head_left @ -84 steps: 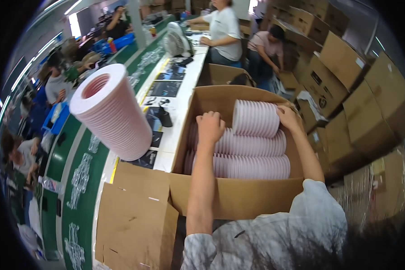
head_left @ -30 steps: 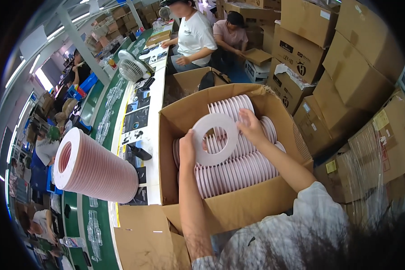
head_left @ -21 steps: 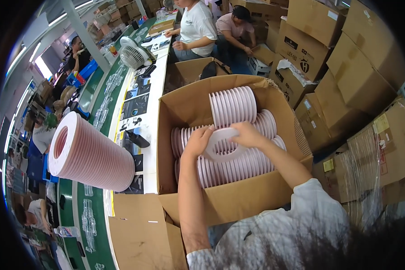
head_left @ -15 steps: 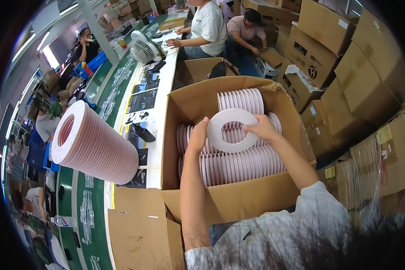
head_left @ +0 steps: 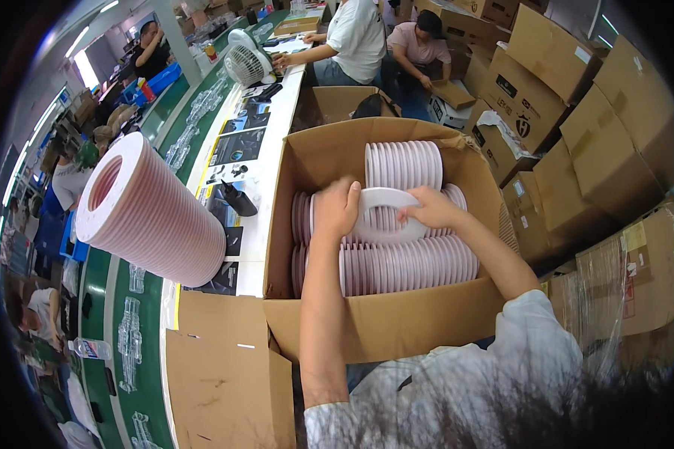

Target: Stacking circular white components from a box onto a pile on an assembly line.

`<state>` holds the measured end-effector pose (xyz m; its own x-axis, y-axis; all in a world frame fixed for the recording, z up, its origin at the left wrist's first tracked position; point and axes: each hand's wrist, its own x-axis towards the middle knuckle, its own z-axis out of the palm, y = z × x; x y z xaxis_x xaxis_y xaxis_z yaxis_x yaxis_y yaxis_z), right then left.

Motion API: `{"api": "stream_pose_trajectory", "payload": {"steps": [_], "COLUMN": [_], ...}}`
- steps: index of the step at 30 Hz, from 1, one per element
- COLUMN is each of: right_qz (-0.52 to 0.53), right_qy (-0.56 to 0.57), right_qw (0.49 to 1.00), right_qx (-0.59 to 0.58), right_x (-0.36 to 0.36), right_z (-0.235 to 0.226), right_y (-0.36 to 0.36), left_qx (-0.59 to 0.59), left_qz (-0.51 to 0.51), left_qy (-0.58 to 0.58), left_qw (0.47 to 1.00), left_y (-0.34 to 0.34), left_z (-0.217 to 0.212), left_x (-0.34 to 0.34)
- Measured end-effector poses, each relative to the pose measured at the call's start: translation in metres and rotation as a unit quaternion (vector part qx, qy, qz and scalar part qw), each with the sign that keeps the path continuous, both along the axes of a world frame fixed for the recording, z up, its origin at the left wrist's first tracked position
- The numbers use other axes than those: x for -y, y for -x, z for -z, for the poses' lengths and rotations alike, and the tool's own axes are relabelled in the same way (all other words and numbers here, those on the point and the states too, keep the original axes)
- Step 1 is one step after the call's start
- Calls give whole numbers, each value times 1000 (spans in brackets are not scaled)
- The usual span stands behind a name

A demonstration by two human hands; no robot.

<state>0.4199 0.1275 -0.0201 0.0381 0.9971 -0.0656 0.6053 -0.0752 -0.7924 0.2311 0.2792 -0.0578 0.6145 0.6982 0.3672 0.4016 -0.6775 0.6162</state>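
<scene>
Ring (head_left: 386,198), flat and off-white, is held in the air over the open carton (head_left: 386,318), its face seen aslant. Right hand (head_left: 432,208): fingers and thumb pinch the right-hand rim, one digit showing through the hole. Left hand (head_left: 338,208): at the left edge, fingers blurred; whether they grip or have let go cannot be told. Change noted: half a second ago the face stood squarer to view; it is now tipped, and the left fingers are in motion. In my judgement, the right hand therefore bears most of the hold. Inside the carton lie a near row (head_left: 412,266) of similar rings on edge and a shorter far row (head_left: 403,165). To the left, a tall column (head_left: 168,221) of rings stands on the white worktop (head_left: 253,273). Between column and carton is a black bottle (head_left: 238,200); farther along, a desk fan (head_left: 247,61).
</scene>
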Motion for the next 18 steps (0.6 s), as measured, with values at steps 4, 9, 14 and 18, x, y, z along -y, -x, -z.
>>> {"api": "stream_pose_trajectory", "payload": {"steps": [4,9,14,18], "right_qz": [49,-402,-239,-74], "right_qy": [-241,-184,-346,-284], "right_qw": [955,822,866,929], "right_qx": [164,359,271,225], "right_x": [-2,5,14,28], "right_z": [4,96,123,96], "right_y": [34,48,15,22], "left_qx": [71,87,103,73], "left_qz": [-189,-282,-223,-213], "left_qy": [-179,-235,-228,-200], "left_qw": [963,926,942,954], "left_y": [21,41,20,25], "left_z": [-24,-27,-29,-16], "left_x": [-10,-13,-10,-7]}}
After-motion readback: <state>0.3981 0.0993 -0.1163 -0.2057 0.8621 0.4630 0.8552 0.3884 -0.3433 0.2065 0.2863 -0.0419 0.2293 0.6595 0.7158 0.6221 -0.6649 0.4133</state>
